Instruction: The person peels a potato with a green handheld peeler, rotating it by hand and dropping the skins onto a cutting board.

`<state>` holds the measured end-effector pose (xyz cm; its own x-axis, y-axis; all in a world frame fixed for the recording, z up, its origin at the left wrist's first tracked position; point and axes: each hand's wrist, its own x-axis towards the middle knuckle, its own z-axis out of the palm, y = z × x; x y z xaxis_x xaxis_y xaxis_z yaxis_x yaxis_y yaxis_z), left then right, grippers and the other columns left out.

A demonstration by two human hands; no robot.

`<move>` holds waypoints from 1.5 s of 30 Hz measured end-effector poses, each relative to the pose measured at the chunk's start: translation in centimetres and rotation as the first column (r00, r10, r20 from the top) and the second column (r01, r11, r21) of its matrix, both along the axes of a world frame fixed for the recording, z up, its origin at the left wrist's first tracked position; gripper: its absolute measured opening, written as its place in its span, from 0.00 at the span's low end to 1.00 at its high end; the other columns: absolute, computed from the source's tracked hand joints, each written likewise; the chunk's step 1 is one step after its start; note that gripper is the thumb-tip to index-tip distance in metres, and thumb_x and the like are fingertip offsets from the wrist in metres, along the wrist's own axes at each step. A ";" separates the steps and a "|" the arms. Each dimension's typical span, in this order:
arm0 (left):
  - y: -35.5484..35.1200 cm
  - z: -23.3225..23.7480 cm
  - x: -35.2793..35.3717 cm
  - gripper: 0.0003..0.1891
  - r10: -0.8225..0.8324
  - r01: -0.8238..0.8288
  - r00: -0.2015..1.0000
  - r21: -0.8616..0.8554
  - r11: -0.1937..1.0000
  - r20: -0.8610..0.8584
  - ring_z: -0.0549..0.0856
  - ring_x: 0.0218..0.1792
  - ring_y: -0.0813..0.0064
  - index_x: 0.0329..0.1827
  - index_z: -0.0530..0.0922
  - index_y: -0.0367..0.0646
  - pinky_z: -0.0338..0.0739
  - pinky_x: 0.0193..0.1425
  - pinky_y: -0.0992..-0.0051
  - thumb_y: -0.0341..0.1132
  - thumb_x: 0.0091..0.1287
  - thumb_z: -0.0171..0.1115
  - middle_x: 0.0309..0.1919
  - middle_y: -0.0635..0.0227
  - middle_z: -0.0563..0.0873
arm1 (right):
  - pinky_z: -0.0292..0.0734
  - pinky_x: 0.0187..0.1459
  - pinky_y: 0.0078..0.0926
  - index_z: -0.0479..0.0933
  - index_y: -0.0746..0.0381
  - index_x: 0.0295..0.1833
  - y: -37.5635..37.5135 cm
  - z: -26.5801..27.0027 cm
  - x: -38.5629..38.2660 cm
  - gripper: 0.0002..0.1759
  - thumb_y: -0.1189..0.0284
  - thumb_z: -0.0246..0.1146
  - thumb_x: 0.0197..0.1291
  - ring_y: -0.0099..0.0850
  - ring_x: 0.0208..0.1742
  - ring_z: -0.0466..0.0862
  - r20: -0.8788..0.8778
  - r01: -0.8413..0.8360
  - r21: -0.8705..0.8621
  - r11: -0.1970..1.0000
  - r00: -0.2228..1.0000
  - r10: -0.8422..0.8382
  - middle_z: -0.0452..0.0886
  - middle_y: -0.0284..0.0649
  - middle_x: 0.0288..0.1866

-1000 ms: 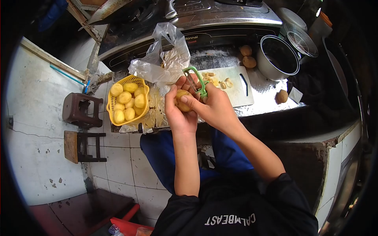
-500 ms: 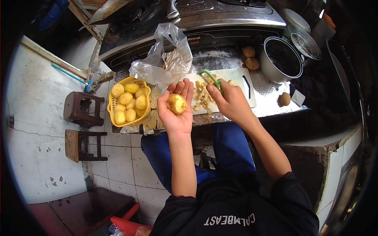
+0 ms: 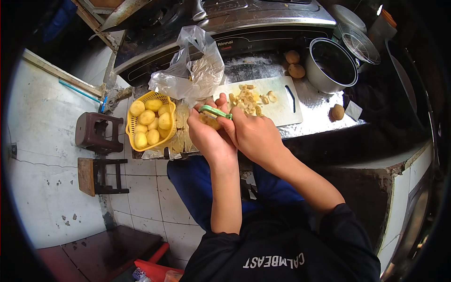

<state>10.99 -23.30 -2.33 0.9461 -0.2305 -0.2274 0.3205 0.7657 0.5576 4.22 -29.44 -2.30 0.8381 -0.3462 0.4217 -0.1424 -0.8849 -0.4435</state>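
Note:
A partly peeled potato lies in my left hand, whose fingers curl round it. My right hand is closed on a green peeler, and the peeler's head is over the potato. Part of the potato is hidden by the peeler and fingers. Behind my hands, a white cutting board bears a heap of peelings. To the left, a yellow basket holds several peeled potatoes.
A clear plastic bag sits behind the basket. Unpeeled potatoes lie beside a metal pot, with another potato further right. A stove stands at the back. Two stools are on the floor at left.
My right hand has moved left and down from over the board, bringing the peeler onto the potato. My left hand's fingers have curled in more. The view has shifted slightly.

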 end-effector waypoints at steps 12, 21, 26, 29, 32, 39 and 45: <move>0.8 -1.9 1.6 0.11 -0.149 0.140 0.988 -0.170 0.975 -0.042 0.82 0.54 0.56 0.36 0.70 0.39 0.84 0.55 0.62 0.37 0.72 0.46 0.48 0.53 0.80 | 0.72 0.21 0.45 0.69 0.66 0.30 -1.8 0.0 0.4 0.22 0.59 0.54 0.70 0.53 0.19 0.78 0.092 -0.027 0.351 0.936 0.996 -0.005 0.74 0.53 0.14; 0.8 -3.6 3.5 0.12 -0.130 0.134 0.991 -0.179 0.975 0.039 0.76 0.61 0.49 0.36 0.70 0.35 0.70 0.70 0.54 0.36 0.71 0.45 0.48 0.49 0.80 | 0.75 0.24 0.38 0.71 0.69 0.30 -5.6 -1.2 0.9 0.28 0.52 0.68 0.56 0.49 0.20 0.81 0.061 0.081 0.381 0.921 0.992 -0.113 0.77 0.51 0.17; 0.2 -2.7 2.8 0.12 -0.142 0.140 0.990 -0.149 0.979 -0.001 0.77 0.61 0.51 0.35 0.71 0.34 0.72 0.69 0.55 0.36 0.71 0.45 0.48 0.48 0.79 | 0.75 0.23 0.42 0.73 0.66 0.34 -3.2 -0.9 -0.3 0.23 0.54 0.59 0.65 0.50 0.19 0.80 0.020 -0.073 0.362 0.929 0.997 0.071 0.76 0.50 0.15; 0.3 -1.9 2.4 0.13 -0.217 0.213 0.976 -0.170 0.962 -0.005 0.80 0.57 0.53 0.37 0.72 0.34 0.74 0.66 0.56 0.37 0.70 0.47 0.47 0.48 0.80 | 0.74 0.20 0.44 0.74 0.62 0.37 -1.9 -0.3 -0.8 0.22 0.53 0.53 0.69 0.48 0.16 0.79 -0.044 -0.158 0.137 0.978 0.985 0.166 0.75 0.47 0.13; 0.6 -1.7 2.2 0.13 -0.290 0.293 0.955 -0.054 0.955 0.066 0.83 0.51 0.55 0.38 0.73 0.34 0.76 0.63 0.58 0.38 0.69 0.48 0.46 0.48 0.82 | 0.73 0.21 0.44 0.73 0.62 0.36 -1.5 0.6 -0.4 0.19 0.56 0.54 0.69 0.49 0.18 0.78 -0.129 -0.095 0.124 0.988 0.985 0.111 0.75 0.48 0.15; 1.1 -1.0 2.1 0.22 -0.344 0.354 0.927 -0.044 0.934 0.148 0.83 0.53 0.58 0.49 0.76 0.26 0.76 0.62 0.64 0.38 0.68 0.41 0.51 0.46 0.82 | 0.73 0.20 0.43 0.74 0.62 0.38 -1.5 0.8 0.4 0.18 0.57 0.55 0.69 0.49 0.17 0.78 0.022 -0.025 0.130 0.991 1.000 0.022 0.75 0.47 0.14; 1.3 0.1 1.6 0.22 -0.398 0.383 0.887 0.108 0.917 0.233 0.81 0.57 0.58 0.52 0.75 0.26 0.71 0.67 0.64 0.37 0.67 0.43 0.53 0.45 0.81 | 0.73 0.17 0.40 0.73 0.61 0.37 -1.9 -0.3 0.8 0.22 0.53 0.51 0.70 0.46 0.15 0.78 0.081 -0.014 0.097 0.995 0.997 0.006 0.75 0.45 0.13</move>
<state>12.61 -22.01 -2.25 0.8097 -0.5864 -0.0243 0.4347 0.5714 0.6960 5.04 -31.37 -2.56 0.8067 -0.3804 0.4522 -0.0941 -0.8382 -0.5372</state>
